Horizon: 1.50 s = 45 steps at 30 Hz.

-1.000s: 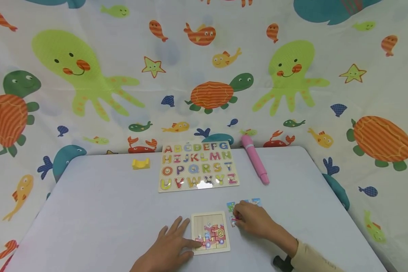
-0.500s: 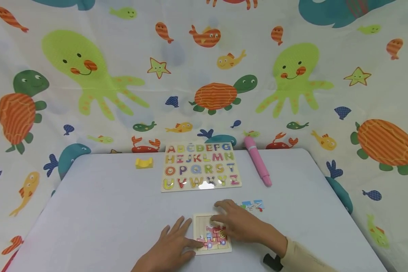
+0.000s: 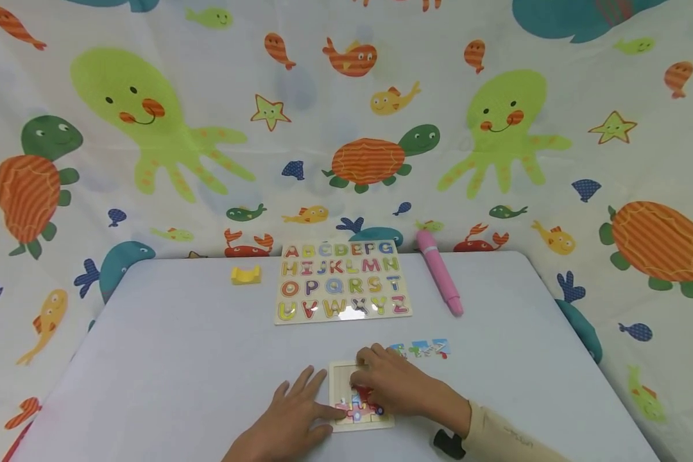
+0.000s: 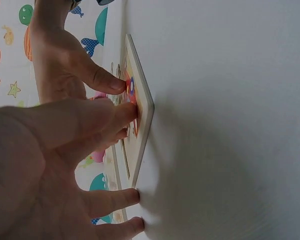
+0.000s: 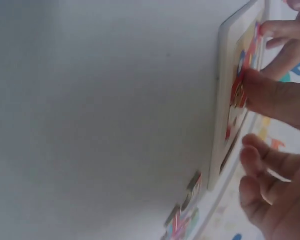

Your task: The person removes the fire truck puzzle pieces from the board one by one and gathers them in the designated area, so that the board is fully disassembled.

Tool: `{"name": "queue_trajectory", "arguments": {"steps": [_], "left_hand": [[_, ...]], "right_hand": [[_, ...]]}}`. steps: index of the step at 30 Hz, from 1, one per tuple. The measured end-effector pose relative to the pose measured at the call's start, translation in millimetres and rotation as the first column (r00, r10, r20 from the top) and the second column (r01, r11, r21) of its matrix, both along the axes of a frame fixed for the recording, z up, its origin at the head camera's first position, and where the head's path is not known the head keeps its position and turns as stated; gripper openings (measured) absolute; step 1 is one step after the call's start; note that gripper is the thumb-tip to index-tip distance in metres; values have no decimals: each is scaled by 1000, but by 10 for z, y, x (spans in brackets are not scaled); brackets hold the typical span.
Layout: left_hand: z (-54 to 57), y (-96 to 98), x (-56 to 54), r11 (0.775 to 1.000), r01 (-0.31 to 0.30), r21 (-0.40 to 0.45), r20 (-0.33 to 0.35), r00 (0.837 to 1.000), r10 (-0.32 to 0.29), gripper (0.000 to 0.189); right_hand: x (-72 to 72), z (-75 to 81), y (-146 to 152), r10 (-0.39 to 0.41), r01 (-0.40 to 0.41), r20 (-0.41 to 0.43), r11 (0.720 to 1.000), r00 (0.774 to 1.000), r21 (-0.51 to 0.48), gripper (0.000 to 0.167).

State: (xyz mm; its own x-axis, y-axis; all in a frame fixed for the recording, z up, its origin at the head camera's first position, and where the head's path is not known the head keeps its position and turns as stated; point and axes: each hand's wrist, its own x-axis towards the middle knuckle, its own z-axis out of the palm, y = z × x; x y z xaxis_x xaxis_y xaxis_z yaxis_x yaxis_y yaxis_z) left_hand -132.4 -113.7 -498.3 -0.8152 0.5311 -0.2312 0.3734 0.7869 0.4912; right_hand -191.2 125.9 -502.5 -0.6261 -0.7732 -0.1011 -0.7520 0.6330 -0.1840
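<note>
A small jigsaw puzzle in a wooden tray (image 3: pixel 333 378) lies at the table's front, with joined red and pink vehicle pieces (image 3: pixel 358 410) in its lower part. My left hand (image 3: pixel 291 414) lies spread at the tray's left side, its thumb pressing the lower-left pieces. Over the tray's upper right, my right hand (image 3: pixel 395 382) curls its fingers down. In the right wrist view, the right thumb (image 5: pixel 265 95) bears on the red pieces (image 5: pixel 237 92) while other fingers bend close above the tray. The piece at the right fingertips is mostly hidden by that hand.
Several loose blue puzzle pieces (image 3: pixel 420 348) lie right behind the tray. Farther back are a wooden alphabet board (image 3: pixel 343 281), a pink pen-shaped cylinder (image 3: pixel 439 273) and a yellow block (image 3: pixel 246 275). A curtain with sea animals (image 3: pixel 300 141) hangs behind the table.
My right hand has moved left from the loose pieces onto the puzzle tray and lowered there, uncovering the loose pieces. My left hand stays in place on the tray.
</note>
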Motion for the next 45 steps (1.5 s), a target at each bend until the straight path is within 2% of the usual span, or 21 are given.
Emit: {"name": "queue_trajectory", "arguments": {"steps": [5,13,17,21,24,28,31,34,36,39,42,45], "left_hand": [[-2,9,-4,1000,-4,-2,10,1000,4,25],[1,6,-16,1000,-1,3,4,1000,1,26],[2,16,-21,1000,1,3,8,1000,-1,26],[9,22,-25,1000,-3,-7,6,1000,3,26],[16,24,-27,1000,-4,-15,9,1000,4,25],[16,22,-25,1000,-2,-9,9,1000,2,25],[7,15,-17,1000,-2,1,-2,1000,2,25],[-7,13,-10,1000,-3,14,-5,1000,3,26],[-12,18,-8,1000,-4,15,-5,1000,4,26],[-14,27,-10,1000,-11,11,6,1000,10,26],[-9,29,-8,1000,-21,1,9,1000,21,26],[-3,25,-1,1000,-22,4,7,1000,22,25]], "right_hand": [[34,4,-29,-94,97,127,995,987,-19,35],[65,41,-68,-163,173,189,984,968,-37,33],[64,33,-54,-185,223,274,968,944,-113,32],[73,-7,-17,-201,285,357,938,912,-200,30],[71,-59,23,-195,316,394,910,898,-269,28],[87,-87,55,-152,303,392,882,907,-360,26],[93,-32,88,-102,276,390,864,915,-421,25],[34,70,227,-52,259,412,847,910,-465,21],[-44,133,400,-44,263,431,847,901,-463,19],[-184,179,711,-69,278,452,867,889,-414,20],[-290,162,973,-101,286,471,896,876,-341,22],[-342,111,1118,-129,293,473,910,872,-292,22]]}}
